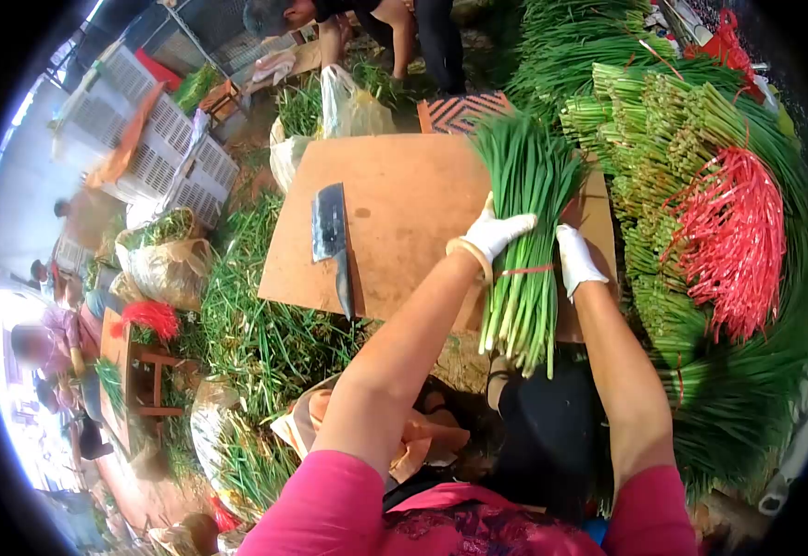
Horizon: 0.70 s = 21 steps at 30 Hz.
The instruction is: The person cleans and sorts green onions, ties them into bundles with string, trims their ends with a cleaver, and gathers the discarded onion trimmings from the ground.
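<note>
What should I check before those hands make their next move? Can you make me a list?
1. Left hand on the green bundle: ok.
2. Right hand gripping firmly: cannot tell; it is at the bundle's side, its fingers partly hidden.
3. Red band around the stalks: ok, though its tightness cannot be told.
4. Knife away from both hands: ok, it lies on the board with a gap.
5. Pale stalk ends within the board's near edge: not ok, they extend past it in this view.
</note>
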### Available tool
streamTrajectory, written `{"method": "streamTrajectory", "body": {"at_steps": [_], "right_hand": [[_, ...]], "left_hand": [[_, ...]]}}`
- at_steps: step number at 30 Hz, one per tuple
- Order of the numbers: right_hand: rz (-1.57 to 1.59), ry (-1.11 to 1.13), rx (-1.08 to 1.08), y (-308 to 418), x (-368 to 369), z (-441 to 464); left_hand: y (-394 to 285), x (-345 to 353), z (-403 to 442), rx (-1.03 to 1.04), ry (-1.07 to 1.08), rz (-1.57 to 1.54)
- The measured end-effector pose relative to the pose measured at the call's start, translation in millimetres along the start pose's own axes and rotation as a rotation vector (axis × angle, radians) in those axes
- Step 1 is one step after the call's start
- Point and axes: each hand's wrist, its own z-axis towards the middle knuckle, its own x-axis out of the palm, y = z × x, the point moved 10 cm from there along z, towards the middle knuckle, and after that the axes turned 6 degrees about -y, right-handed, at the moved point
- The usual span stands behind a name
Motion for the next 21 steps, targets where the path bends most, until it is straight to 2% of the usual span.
{"method": "streamTrajectory", "body": {"at_steps": [1, 3, 4, 5, 6, 8, 9, 11, 12, 13, 14, 15, 17, 19, 20, 21], "right_hand": [[0.106, -0.022, -0.007, 5, 7, -7], [0.279, 0.028, -0.121, 47, 16, -48], [0.342, -0.130, -0.074, 43, 8, -45], [0.343, -0.057, -0.130, 59, 10, -49], [0.307, 0.086, -0.238, 89, 16, -56], [0.244, 0.331, -0.452, 155, 29, -79], [0.382, 0.240, -0.615, 206, 26, -116], [0.259, 0.316, -0.757, 264, 29, -146], [0.194, 0.320, -0.818, 286, 28, -151], [0.320, 0.369, -0.686, 292, 31, -152], [0.294, 0.350, -0.685, 292, 34, -157], [0.268, 0.333, -0.689, 291, 36, -164], [0.268, 0.325, -0.766, 271, 41, -168], [-0.178, 0.209, -0.647, 208, 56, -142], [-0.166, 0.236, -0.606, 202, 61, -144], [-0.155, 0.258, -0.572, 201, 65, -145]], "left_hand": [[-6, 1, -12, 0.001, 0.005, -0.099], [-10, -7, -14, 0.129, 0.091, -0.197], [-27, -9, -25, 0.200, 0.117, -0.215], [-67, -4, -49, 0.264, 0.166, -0.243], [-79, -14, -58, 0.287, 0.090, -0.185], [-154, -2, -101, 0.453, 0.186, -0.180], [-177, -7, -112, 0.533, 0.141, -0.149], [-234, -3, -143, 0.709, 0.156, -0.095], [-248, -4, -154, 0.723, 0.134, -0.063], [-258, -7, -164, 0.735, 0.109, -0.033], [-262, -10, -171, 0.738, 0.089, 0.003], [-245, -21, -165, 0.621, 0.080, -0.040], [-217, -28, -165, 0.540, 0.117, 0.052], [-171, -45, -150, 0.558, 0.068, 0.121], [-157, -46, -146, 0.441, 0.066, 0.152], [-160, -44, -144, 0.452, 0.085, 0.141]]}}
